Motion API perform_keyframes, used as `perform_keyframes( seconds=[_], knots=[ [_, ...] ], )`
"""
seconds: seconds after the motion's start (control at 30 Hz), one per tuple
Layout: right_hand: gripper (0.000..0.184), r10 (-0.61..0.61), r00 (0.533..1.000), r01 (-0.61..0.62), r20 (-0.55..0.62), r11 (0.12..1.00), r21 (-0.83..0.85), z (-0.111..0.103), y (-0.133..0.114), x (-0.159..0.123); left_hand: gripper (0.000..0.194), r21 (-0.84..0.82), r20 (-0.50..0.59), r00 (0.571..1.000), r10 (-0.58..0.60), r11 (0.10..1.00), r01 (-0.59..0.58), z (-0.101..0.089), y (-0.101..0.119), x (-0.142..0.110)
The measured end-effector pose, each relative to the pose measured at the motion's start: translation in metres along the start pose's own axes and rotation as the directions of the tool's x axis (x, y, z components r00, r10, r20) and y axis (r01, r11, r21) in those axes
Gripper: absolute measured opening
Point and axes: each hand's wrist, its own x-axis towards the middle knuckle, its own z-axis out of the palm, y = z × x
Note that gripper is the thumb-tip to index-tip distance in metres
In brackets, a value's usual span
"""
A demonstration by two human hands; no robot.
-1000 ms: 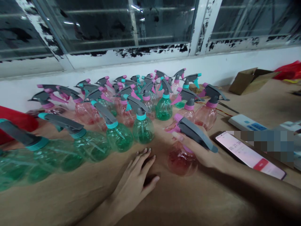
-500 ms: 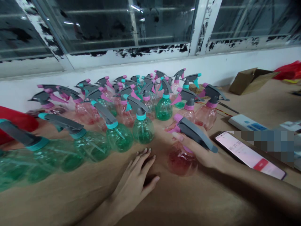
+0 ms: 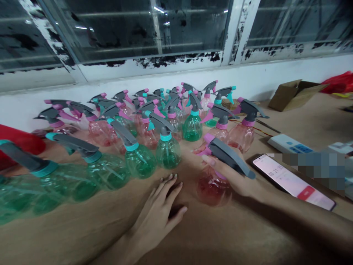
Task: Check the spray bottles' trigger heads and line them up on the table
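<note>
My right hand (image 3: pixel 234 173) is wrapped round the neck of a pink spray bottle (image 3: pixel 211 189), just under its grey and pink trigger head. That bottle stands upright on the brown table (image 3: pixel 209 235). My left hand (image 3: pixel 160 209) lies on the tabletop to its left, fingers stretched out, holding nothing. Beyond the left fingertips stands a green spray bottle (image 3: pixel 167 152) with a turquoise collar. Another green spray bottle (image 3: pixel 140 162) is beside it, and several more run toward the left edge.
Behind, pink and green spray bottles crowd up to the white wall (image 3: pixel 248 75). At right lie a phone (image 3: pixel 292 180) showing a timer and a white power strip (image 3: pixel 289 143). A cardboard box (image 3: pixel 286 97) is farther back; a red bag (image 3: pixel 19 145) is at left.
</note>
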Motion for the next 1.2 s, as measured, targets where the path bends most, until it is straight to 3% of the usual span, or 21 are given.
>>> perform_keyframes(
  seconds=[0.57, 0.77, 0.87, 1.0, 1.2],
  knots=[
    [0.016, -0.027, 1.000, 0.026, -0.014, 0.997, -0.068, -0.002, 0.000, -0.002, 0.048, 0.011, -0.005, 1.000, 0.007, 1.000, -0.007, 0.002, -0.001, 0.000],
    [0.024, 0.048, 0.999, -0.047, 0.003, 0.988, -0.146, -0.009, -0.013, 0.003, 0.047, 0.014, -0.005, 1.000, 0.005, 1.000, -0.005, 0.002, -0.002, 0.001],
    [0.017, 0.007, 1.000, -0.009, -0.018, 0.993, -0.117, -0.007, -0.006, 0.003, 0.046, 0.010, -0.007, 1.000, 0.004, 1.000, -0.004, 0.001, -0.001, 0.001],
    [0.007, -0.068, 0.989, 0.067, -0.129, 0.998, -0.015, 0.001, 0.007, 0.004, 0.046, 0.001, -0.018, 1.000, 0.005, 1.000, -0.005, 0.001, -0.001, 0.000],
    [0.011, -0.049, 0.996, 0.046, -0.072, 0.998, -0.048, 0.001, 0.001, 0.006, 0.047, 0.013, -0.017, 1.000, 0.008, 1.000, -0.008, 0.003, -0.001, 0.000]
  ],
)
